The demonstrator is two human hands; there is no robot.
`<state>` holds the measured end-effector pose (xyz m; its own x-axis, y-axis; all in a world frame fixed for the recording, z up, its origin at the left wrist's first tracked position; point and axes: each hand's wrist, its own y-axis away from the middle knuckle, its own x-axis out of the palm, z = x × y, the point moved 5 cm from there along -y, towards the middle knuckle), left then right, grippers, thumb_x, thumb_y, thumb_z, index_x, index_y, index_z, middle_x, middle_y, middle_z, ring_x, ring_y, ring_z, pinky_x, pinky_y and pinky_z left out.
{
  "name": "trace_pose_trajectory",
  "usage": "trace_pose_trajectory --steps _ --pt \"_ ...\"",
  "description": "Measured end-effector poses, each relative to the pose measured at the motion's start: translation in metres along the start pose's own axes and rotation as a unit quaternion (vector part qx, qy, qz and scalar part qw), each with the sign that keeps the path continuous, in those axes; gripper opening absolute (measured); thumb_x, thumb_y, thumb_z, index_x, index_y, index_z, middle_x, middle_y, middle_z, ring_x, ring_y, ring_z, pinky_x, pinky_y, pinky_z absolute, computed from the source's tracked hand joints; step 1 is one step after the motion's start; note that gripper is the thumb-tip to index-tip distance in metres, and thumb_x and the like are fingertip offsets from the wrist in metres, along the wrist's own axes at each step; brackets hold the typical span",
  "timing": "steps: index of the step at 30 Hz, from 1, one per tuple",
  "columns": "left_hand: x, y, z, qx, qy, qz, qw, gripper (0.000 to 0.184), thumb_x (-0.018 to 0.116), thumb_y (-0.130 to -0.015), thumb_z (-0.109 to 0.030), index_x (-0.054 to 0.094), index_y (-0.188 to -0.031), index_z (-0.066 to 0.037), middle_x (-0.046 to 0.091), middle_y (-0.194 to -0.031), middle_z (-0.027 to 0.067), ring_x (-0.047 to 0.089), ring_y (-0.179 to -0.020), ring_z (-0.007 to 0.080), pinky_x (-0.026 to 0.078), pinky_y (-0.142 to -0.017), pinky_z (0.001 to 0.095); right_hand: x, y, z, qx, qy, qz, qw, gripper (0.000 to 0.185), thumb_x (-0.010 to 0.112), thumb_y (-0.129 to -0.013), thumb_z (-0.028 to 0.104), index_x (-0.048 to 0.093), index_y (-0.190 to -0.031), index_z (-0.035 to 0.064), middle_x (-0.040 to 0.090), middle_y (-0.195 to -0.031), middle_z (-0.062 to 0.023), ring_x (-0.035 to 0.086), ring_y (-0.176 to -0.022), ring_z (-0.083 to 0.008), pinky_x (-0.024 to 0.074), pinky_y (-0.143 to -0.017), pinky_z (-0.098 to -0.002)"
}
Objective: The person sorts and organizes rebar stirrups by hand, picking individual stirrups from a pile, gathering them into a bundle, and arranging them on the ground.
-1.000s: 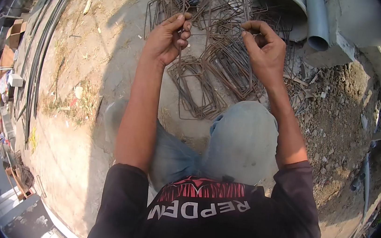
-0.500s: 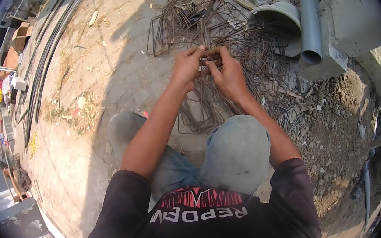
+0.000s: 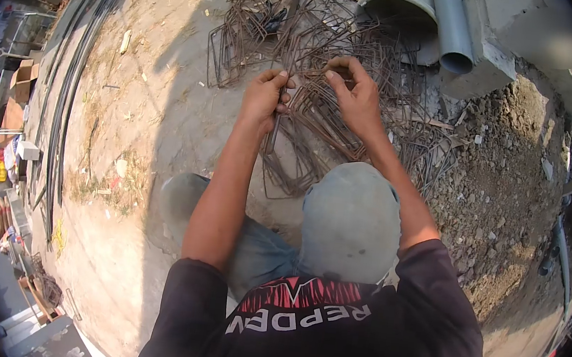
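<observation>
**L hand (image 3: 263,98) & R hand (image 3: 357,98) have moved apart**

L hand looks closed round a thin, straight, rusty-brown steel rod (image 3: 272,138), prob. steadying it alone w/ R hand off to the side. R hand: thumb & index nearly meeting; can't tell if a thin wire's between them. Both over a tangled pile of bent rusty-brown steel frames (image 3: 337,129) on pale, dusty ground (image 3: 111,229), nr grey plastic pipe (image 3: 451,39).

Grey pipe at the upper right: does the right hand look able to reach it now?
Probably yes. Between the right hand and the grey pipe, I see only bent metal rods lying low. Whether its fingers hold something is unclear.
</observation>
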<state>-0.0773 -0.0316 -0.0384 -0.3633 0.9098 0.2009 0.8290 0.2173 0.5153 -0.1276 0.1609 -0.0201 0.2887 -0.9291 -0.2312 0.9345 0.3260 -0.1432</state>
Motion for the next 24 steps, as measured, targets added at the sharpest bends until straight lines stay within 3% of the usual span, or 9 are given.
trace_pose_trajectory --steps 1,4,5,8,9,15,18,21,24 --pt "-0.001 0.003 -0.007 0.002 0.009 0.004 1.0 0.015 0.059 -0.102 -0.016 0.062 -0.112 -0.005 0.061 -0.09 0.0015 0.049 -0.063 0.0065 0.034 -0.046 0.0181 -0.002 0.002 -0.023 0.053 -0.073 -0.042 0.995 0.041 0.065 -0.097 0.031 0.062 -0.122 -0.0006 0.068 -0.113 -0.0152 0.064 -0.108 -0.0241 0.0507 -0.089 -0.0378" --pt "0.001 0.017 -0.035 -0.012 0.125 0.091 0.988 0.016 0.058 -0.103 -0.016 0.061 -0.112 -0.002 0.058 -0.087 0.0011 0.044 -0.059 0.0064 0.031 -0.043 0.0183 0.031 0.025 -0.076 0.158 -0.079 0.063 0.982 0.05 0.057 -0.104 0.039 0.053 -0.138 0.002 0.067 -0.118 -0.0115 0.065 -0.105 -0.02 0.0519 -0.09 -0.0378" --pt "0.003 0.022 -0.044 -0.021 0.164 0.136 0.977 0.017 0.057 -0.104 -0.015 0.06 -0.113 -0.002 0.057 -0.089 0.0017 0.042 -0.061 0.0061 0.03 -0.042 0.0178 0.049 0.04 -0.083 0.225 -0.181 0.109 0.951 0.059 0.052 -0.105 0.047 0.049 -0.143 0.0031 0.067 -0.118 -0.0128 0.067 -0.102 -0.0215 0.0525 -0.09 -0.0392" --pt "0.001 0.024 -0.054 -0.012 0.183 0.148 0.972 0.02 0.056 -0.104 -0.015 0.057 -0.12 -0.003 0.057 -0.093 0.0017 0.041 -0.06 0.0054 0.028 -0.041 0.0161 0.057 0.046 -0.051 0.243 -0.391 0.166 0.872 0.062 0.051 -0.104 0.051 0.046 -0.145 0.0042 0.067 -0.119 -0.013 0.067 -0.102 -0.0214 0.0524 -0.09 -0.04" --pt "-0.002 0.023 -0.053 -0.003 0.161 0.128 0.979 0.022 0.055 -0.105 -0.017 0.057 -0.12 -0.002 0.057 -0.093 0.002 0.041 -0.061 0.006 0.029 -0.042 0.0164 0.049 0.04 -0.035 0.227 -0.441 0.174 0.851 0.057 0.051 -0.104 0.05 0.052 -0.139 0.0042 0.07 -0.109 -0.01 0.068 -0.096 -0.0182 0.0546 -0.083 -0.0374" --pt "-0.018 0.002 -0.032 0.009 0.108 0.049 0.993 0.022 0.054 -0.105 -0.019 0.058 -0.116 0.0 0.06 -0.091 0.0037 0.046 -0.061 0.0085 0.032 -0.043 0.0181 0.027 0.02 -0.026 0.126 -0.183 0.126 0.967 0.037 0.055 -0.106 0.036 0.062 -0.117 0.0013 0.068 -0.081 -0.0024 0.064 -0.07 -0.0103 0.0514 -0.06 -0.0265" --pt "-0.009 0.003 -0.027 0.04 0.106 0.037 0.993 0.022 0.053 -0.105 -0.02 0.059 -0.115 0.0 0.059 -0.085 0.003 0.048 -0.061 0.0084 0.033 -0.043 0.0192 0.027 0.026 -0.024 0.165 -0.146 0.111 0.969 0.03 0.056 -0.105 0.027 0.06 -0.114 -0.0006 0.066 -0.077 -0.0033 0.061 -0.064 -0.0099 0.05 -0.058 -0.0276" --pt "0.004 0.01 -0.023 0.086 0.066 -0.022 0.994 0.023 0.053 -0.106 -0.022 0.059 -0.114 -0.001 0.058 -0.079 0.0019 0.051 -0.06 0.0083 0.035 -0.043 0.02 0.027 0.028 -0.016 0.124 -0.155 0.072 0.977 0.021 0.059 -0.101 0.02 0.059 -0.104 -0.0008 0.061 -0.065 -0.0037 0.059 -0.055 -0.0115 0.0466 -0.05 -0.0297" --pt "0.011 0.009 -0.013 0.111 0.066 -0.043 0.991 0.024 0.052 -0.107 -0.024 0.059 -0.113 -0.002 0.057 -0.075 0.0014 0.052 -0.06 0.0092 0.039 -0.047 0.0226 0.024 0.029 -0.017 0.147 -0.139 0.046 0.978 0.025 0.056 -0.104 0.021 0.059 -0.115 -0.0014 0.06 -0.069 -0.002 0.056 -0.054 -0.0087 0.0447 -0.05 -0.0258"
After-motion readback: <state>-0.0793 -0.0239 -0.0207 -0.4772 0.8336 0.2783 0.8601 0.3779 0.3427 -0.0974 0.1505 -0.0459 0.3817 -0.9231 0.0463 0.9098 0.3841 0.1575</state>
